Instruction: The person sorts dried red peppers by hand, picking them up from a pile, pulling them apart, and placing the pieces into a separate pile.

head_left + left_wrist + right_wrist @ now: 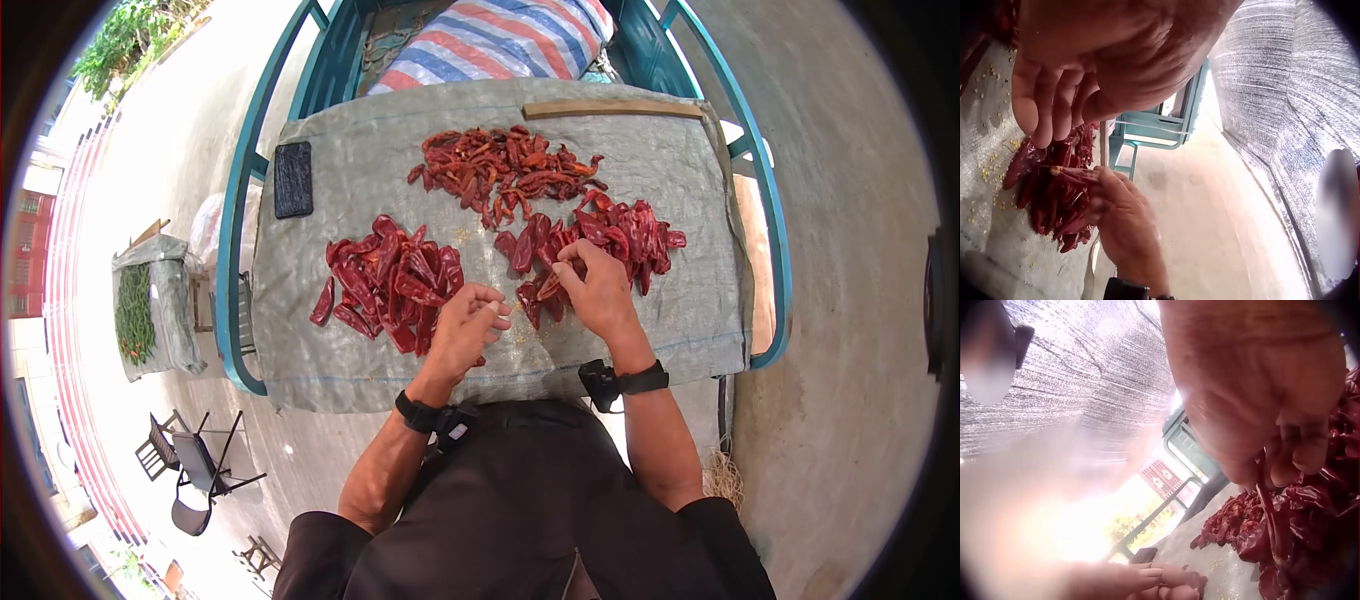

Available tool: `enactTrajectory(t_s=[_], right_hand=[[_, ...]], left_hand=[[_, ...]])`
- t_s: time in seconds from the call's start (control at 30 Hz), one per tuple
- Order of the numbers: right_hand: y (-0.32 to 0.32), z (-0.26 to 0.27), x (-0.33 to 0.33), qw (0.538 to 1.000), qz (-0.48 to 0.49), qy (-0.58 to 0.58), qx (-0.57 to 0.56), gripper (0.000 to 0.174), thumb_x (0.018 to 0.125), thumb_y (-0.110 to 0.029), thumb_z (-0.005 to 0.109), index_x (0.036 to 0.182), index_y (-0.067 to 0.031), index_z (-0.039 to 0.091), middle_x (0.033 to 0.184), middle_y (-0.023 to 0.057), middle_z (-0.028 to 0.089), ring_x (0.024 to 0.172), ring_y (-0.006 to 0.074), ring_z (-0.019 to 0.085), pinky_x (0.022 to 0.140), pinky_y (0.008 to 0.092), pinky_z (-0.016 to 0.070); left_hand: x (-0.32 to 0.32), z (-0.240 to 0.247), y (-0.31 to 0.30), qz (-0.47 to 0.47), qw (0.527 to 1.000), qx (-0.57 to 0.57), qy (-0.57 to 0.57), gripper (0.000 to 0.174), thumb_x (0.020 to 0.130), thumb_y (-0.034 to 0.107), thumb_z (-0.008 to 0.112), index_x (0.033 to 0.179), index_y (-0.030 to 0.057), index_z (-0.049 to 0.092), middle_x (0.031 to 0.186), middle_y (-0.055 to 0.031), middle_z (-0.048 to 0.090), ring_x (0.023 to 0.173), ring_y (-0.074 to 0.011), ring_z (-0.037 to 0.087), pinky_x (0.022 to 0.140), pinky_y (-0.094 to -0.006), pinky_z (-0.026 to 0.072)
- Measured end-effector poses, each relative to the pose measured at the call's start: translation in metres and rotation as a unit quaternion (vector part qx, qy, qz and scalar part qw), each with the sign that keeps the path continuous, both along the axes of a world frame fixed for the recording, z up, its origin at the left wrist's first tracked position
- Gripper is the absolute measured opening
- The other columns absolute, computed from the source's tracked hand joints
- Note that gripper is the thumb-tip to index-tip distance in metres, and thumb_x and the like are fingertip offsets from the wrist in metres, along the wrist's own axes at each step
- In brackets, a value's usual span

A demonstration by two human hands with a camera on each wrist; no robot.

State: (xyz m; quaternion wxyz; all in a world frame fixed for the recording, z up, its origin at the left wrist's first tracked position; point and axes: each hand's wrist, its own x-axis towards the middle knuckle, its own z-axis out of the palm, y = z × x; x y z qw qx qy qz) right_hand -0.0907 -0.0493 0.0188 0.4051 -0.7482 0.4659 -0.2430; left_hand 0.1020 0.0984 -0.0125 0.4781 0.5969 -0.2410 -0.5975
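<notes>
Right of centre in the head view, the right hand pinches a dried red chili pepper between thumb and fingers, its stem end pointing down at lower right in the right wrist view. The left hand, at lower centre, has loosely bent fingers and holds nothing visible, near the left chili heap. The right chili heap lies just beyond the right hand; a heap of more shrivelled chilies sits at upper centre. Pale seeds dot the grey woven sheet. A black slab lies at upper left, a wooden strip at upper right.
</notes>
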Motion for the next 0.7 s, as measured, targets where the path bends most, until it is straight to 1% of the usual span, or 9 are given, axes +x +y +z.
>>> enactTrajectory(t_s=[0.07, 0.17, 0.27, 0.37, 0.47, 0.53, 0.57, 0.67, 0.7], right_hand=[[-0.006, -0.003, 0.001, 0.998, 0.019, 0.012, -0.059, 0.018, 0.096, -0.015, 0.074, 0.101, 0.0019, 0.069, 0.089, 0.017, 0.074, 0.08, 0.0293, 0.074, 0.075, 0.0402, 0.0564], [-0.013, 0.005, 0.005, 0.999, 0.012, 0.0, -0.043, 0.019, 0.096, -0.016, 0.074, 0.102, 0.0018, 0.069, 0.09, 0.0172, 0.074, 0.082, 0.0302, 0.074, 0.076, 0.0407, 0.0564], [-0.025, 0.005, 0.003, 0.999, 0.01, -0.023, 0.038, 0.021, 0.096, -0.018, 0.076, 0.103, 0.0015, 0.07, 0.089, 0.0165, 0.074, 0.083, 0.0301, 0.073, 0.077, 0.0407, 0.0563], [-0.032, 0.005, 0.006, 0.999, 0.027, -0.006, 0.043, 0.023, 0.096, -0.02, 0.077, 0.105, 0.0006, 0.071, 0.089, 0.0153, 0.074, 0.081, 0.028, 0.072, 0.076, 0.0398, 0.0557], [-0.033, 0.005, 0.007, 0.999, 0.013, 0.037, -0.038, 0.025, 0.096, -0.021, 0.077, 0.108, -0.0001, 0.072, 0.089, 0.0135, 0.072, 0.079, 0.0244, 0.069, 0.074, 0.0382, 0.0546], [-0.031, 0.001, 0.005, 1.0, -0.004, 0.005, 0.006, 0.025, 0.096, -0.021, 0.077, 0.109, -0.0005, 0.071, 0.088, 0.0124, 0.071, 0.078, 0.0232, 0.067, 0.074, 0.0377, 0.0539], [-0.029, -0.001, 0.004, 0.999, -0.012, -0.012, 0.028, 0.025, 0.096, -0.021, 0.077, 0.109, -0.0007, 0.071, 0.088, 0.0118, 0.07, 0.077, 0.0227, 0.066, 0.073, 0.0374, 0.0535], [-0.021, -0.009, -0.003, 1.0, 0.01, -0.001, -0.004, 0.021, 0.099, -0.017, 0.076, 0.112, -0.0009, 0.072, 0.083, 0.0039, 0.068, 0.074, 0.0114, 0.061, 0.068, 0.0305, 0.0507], [-0.018, -0.008, -0.003, 1.0, 0.013, -0.003, 0.019, 0.02, 0.099, -0.017, 0.075, 0.112, -0.0009, 0.072, 0.083, 0.0036, 0.069, 0.074, 0.011, 0.061, 0.068, 0.03, 0.0506]], left_hand=[[0.001, -0.002, 0.0, -0.002, 1.0, 0.002, -0.004, 0.023, 0.111, 0.017, 0.06, 0.128, 0.0032, 0.062, 0.118, -0.0097, 0.073, 0.101, -0.0155, 0.071, 0.083, -0.0309, 0.0563], [0.002, -0.002, 0.001, -0.003, 1.0, 0.01, -0.015, 0.023, 0.11, 0.018, 0.062, 0.127, 0.003, 0.062, 0.116, -0.0089, 0.073, 0.1, -0.015, 0.072, 0.082, -0.0298, 0.0559], [0.002, 0.0, 0.004, 0.001, 1.0, 0.012, -0.027, 0.023, 0.11, 0.019, 0.063, 0.126, 0.0029, 0.062, 0.115, -0.0086, 0.073, 0.098, -0.0145, 0.072, 0.081, -0.0289, 0.0557], [0.004, 0.001, 0.009, 0.006, 0.999, 0.018, -0.032, 0.022, 0.108, 0.018, 0.064, 0.125, 0.0032, 0.062, 0.113, -0.0085, 0.073, 0.098, -0.0149, 0.072, 0.08, -0.0292, 0.0555], [0.004, -0.004, 0.013, 0.016, 0.999, 0.017, -0.035, 0.021, 0.106, 0.016, 0.064, 0.123, 0.0035, 0.063, 0.109, -0.0081, 0.074, 0.096, -0.0158, 0.073, 0.08, -0.0302, 0.0554], [0.005, -0.007, 0.016, 0.023, 0.999, 0.012, -0.042, 0.021, 0.105, 0.016, 0.066, 0.122, 0.0037, 0.064, 0.108, -0.0075, 0.074, 0.094, -0.0146, 0.072, 0.079, -0.0301, 0.0557], [0.005, -0.015, 0.02, 0.014, 0.997, 0.007, -0.069, 0.02, 0.104, 0.015, 0.067, 0.121, 0.0034, 0.065, 0.107, -0.0076, 0.074, 0.092, -0.0144, 0.072, 0.078, -0.0306, 0.0558], [0.008, -0.026, 0.03, -0.013, 0.984, -0.012, -0.175, 0.02, 0.101, 0.013, 0.068, 0.119, 0.0024, 0.068, 0.102, -0.0081, 0.074, 0.087, -0.0148, 0.072, 0.075, -0.0324, 0.0561], [0.007, -0.016, 0.031, -0.021, 0.974, -0.021, -0.224, 0.02, 0.1, 0.012, 0.069, 0.118, 0.002, 0.068, 0.099, -0.0085, 0.073, 0.085, -0.0159, 0.072, 0.075, -0.0332, 0.0563]])
